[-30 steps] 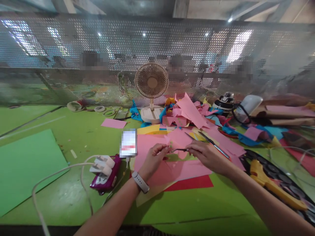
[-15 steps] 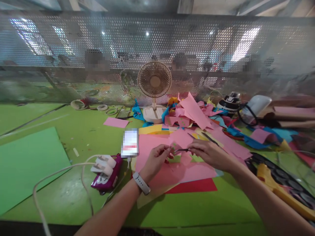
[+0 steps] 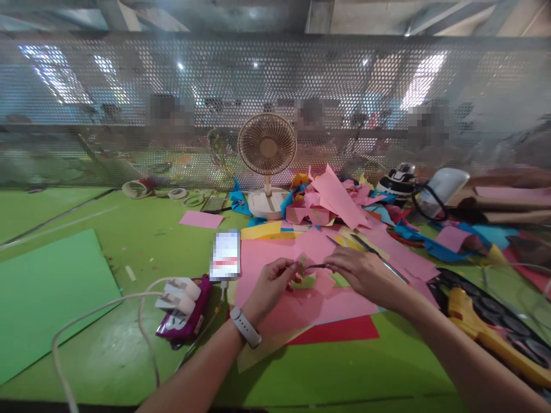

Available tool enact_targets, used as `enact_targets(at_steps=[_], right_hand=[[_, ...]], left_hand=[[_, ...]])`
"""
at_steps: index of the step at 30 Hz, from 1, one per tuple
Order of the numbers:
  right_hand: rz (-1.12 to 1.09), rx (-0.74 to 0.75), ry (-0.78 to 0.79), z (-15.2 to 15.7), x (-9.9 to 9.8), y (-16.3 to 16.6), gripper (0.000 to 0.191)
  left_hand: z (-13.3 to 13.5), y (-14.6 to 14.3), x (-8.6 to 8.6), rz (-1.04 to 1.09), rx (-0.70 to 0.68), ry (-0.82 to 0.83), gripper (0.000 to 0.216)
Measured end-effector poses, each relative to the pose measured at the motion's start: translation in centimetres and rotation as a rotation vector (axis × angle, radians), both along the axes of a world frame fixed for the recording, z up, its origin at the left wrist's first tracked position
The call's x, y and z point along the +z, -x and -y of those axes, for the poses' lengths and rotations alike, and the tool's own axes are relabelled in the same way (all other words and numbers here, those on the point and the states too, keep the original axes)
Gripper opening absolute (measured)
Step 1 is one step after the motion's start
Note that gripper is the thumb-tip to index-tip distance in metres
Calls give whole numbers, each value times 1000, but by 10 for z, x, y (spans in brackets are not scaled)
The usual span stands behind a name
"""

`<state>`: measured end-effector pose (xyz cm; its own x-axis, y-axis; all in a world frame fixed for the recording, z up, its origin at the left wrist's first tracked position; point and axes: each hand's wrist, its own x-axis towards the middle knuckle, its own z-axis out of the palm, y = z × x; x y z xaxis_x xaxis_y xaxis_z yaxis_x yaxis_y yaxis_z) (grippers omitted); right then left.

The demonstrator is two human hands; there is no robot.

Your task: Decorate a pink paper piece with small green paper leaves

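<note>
One perforated metal screen [image 3: 206,74] spans the back of the green table [image 3: 142,355]. A green paper sheet [image 3: 51,304] covers much of the near left, and layered pink paper [image 3: 267,321] lies in the middle, with a strip of red paper [image 3: 344,331] showing along its near edge. Behind it, a desk fan [image 3: 267,148] stands upright beside a heap of paper scraps [image 3: 338,198], mostly pink and blue. At the right, a black tray [image 3: 476,295] with round wells has a yellow glue gun [image 3: 495,339] lying across it; some wells seem to hold pinkish bits, though the gun hides others. A purple power block [image 3: 183,322] bears white plugs, just below a phone [image 3: 225,255] lying flat.

Both hands meet over the pink paper. The right hand [image 3: 365,276] is closed around one end of a slender dark metal tool [image 3: 317,265], possibly tweezers, whose long axis runs nearly level, sideways, its tip aimed at the left hand [image 3: 272,282]. There, thumb and forefinger are pinched together on a small greenish paper piece [image 3: 303,261]. The piece sits left of the right hand's grip, in line with the tool, and the left hand is much nearer to it. Whether tip and piece touch, I cannot tell.
</note>
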<state>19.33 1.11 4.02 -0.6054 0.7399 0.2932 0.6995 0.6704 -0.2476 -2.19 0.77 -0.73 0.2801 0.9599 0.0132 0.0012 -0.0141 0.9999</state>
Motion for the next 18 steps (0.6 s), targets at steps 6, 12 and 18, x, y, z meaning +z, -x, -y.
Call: enact_targets(at_steps=[6,12,18], right_hand=[[49,-1,-36,2,1,1,25],[86,-6,-57,2,-1,0,26],[88,0,-53,3,-1,1,27]], left_hand=[[0,1,-1,-2,-13,0,30],[0,1,1,2,-25,-7,26],[2,0,4,9,-18,-1,25]])
